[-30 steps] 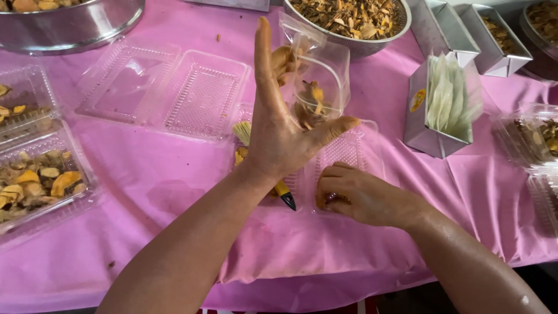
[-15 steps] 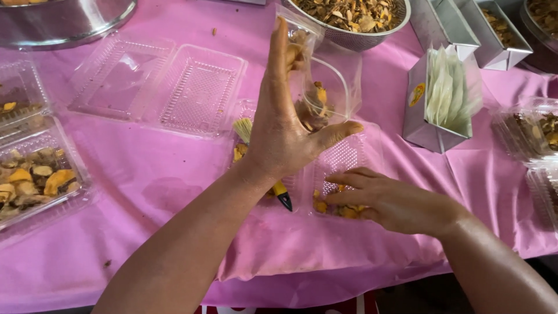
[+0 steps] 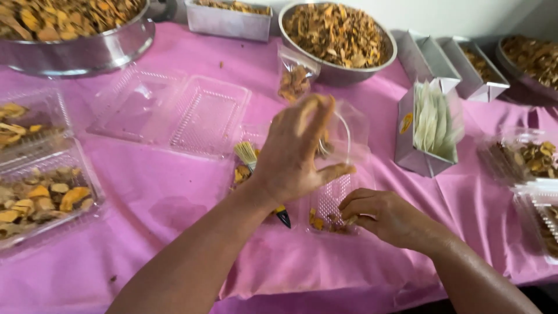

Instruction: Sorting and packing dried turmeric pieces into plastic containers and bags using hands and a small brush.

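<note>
At the far left a large steel bowl (image 3: 75,40) heaped with dried yellow-brown slices stands on the pink tablecloth (image 3: 163,203). Near it, at the left edge, lie two clear plastic boxes (image 3: 40,192) holding slices. Right of them one empty clear clamshell (image 3: 174,113) lies open flat, both halves showing. Far behind it sits one rectangular steel tray (image 3: 226,20) of slices.

In the middle, a brush (image 3: 256,171) with pale bristles and a yellow-black handle lies on the cloth, partly under the left hand (image 3: 293,157). That hand is raised, fingers curled and loosely spread, thumb pointing right; it holds up the lid of a small clear clamshell (image 3: 334,197) whose ribbed base lies just beside the brush. The right hand (image 3: 383,215) rests low on the near right of that base, fingertips pinched on a few slices inside it. Whether it grips one piece or several cannot be told.

Beyond the hands stand one small clear bag (image 3: 296,78) of slices and a second round steel bowl (image 3: 337,38), full. Further right, one open grey carton (image 3: 427,131) holds pale folded bags, two more grey cartons (image 3: 453,67) stand behind it, and two filled clamshells (image 3: 523,160) lie at the right edge.
</note>
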